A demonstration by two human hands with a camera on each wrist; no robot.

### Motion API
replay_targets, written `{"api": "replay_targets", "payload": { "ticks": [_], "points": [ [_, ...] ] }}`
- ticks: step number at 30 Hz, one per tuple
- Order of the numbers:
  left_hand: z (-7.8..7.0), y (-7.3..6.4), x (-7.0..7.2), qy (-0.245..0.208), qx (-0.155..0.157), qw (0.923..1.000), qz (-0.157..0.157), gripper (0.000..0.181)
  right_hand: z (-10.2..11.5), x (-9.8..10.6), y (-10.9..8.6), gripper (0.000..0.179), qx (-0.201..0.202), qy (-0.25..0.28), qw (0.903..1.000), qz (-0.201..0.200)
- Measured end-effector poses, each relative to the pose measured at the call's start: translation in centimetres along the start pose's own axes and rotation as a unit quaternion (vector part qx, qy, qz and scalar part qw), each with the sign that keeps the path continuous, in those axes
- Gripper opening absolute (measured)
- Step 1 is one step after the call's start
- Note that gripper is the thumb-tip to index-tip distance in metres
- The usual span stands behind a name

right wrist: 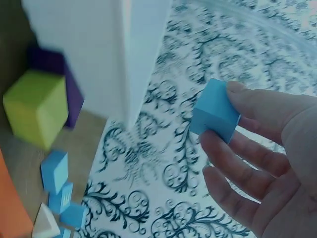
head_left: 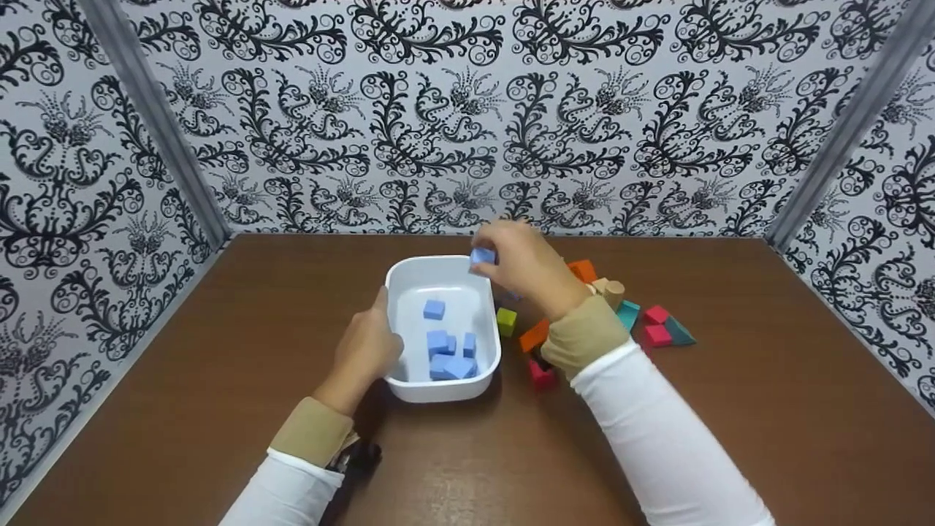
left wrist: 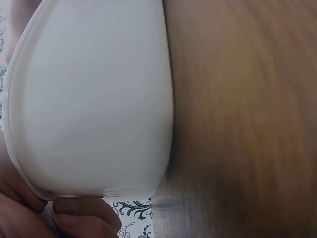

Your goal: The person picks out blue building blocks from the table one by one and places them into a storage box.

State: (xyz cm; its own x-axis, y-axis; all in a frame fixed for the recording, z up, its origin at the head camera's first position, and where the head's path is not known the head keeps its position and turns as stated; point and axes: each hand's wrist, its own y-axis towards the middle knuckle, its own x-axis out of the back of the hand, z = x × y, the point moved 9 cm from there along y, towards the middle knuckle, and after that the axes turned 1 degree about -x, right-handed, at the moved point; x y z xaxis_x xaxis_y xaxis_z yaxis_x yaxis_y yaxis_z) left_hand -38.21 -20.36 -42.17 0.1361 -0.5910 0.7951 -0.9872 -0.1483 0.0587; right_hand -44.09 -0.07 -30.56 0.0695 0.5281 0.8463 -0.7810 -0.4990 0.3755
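Note:
A white plastic tub (head_left: pixel 442 392) stands on the brown table with several blue blocks (head_left: pixel 459 367) inside, most of them grouped at its near end. My left hand (head_left: pixel 367 340) grips the tub's left side, thumb over the rim; in the left wrist view its fingers (left wrist: pixel 84 213) curl at the rim against the outer wall. Between thumb and fingertips my right hand (head_left: pixel 527 263) pinches a blue cube (right wrist: pixel 216 110), raised at the tub's far right corner.
Right of the tub lie a yellow-green cube (head_left: pixel 506 321), orange blocks (head_left: pixel 535 335), red blocks (head_left: pixel 658 335), teal pieces (head_left: pixel 681 332) and a wooden cylinder (head_left: pixel 614 292). More small blue blocks (right wrist: pixel 54 171) and a purple block (right wrist: pixel 74 94) show in the right wrist view. A patterned wall (head_left: pixel 438 131) closes the back.

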Motion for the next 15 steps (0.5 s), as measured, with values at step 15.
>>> {"api": "replay_targets", "payload": {
  "ticks": [15],
  "points": [
    [0.0, 0.0, -0.1, 0.000, 0.004, 1.0000, 0.003, 0.084, 1.1, -1.2, -2.4, 0.030, 0.009, 0.013, 0.9998, -0.008]
  ]
}}
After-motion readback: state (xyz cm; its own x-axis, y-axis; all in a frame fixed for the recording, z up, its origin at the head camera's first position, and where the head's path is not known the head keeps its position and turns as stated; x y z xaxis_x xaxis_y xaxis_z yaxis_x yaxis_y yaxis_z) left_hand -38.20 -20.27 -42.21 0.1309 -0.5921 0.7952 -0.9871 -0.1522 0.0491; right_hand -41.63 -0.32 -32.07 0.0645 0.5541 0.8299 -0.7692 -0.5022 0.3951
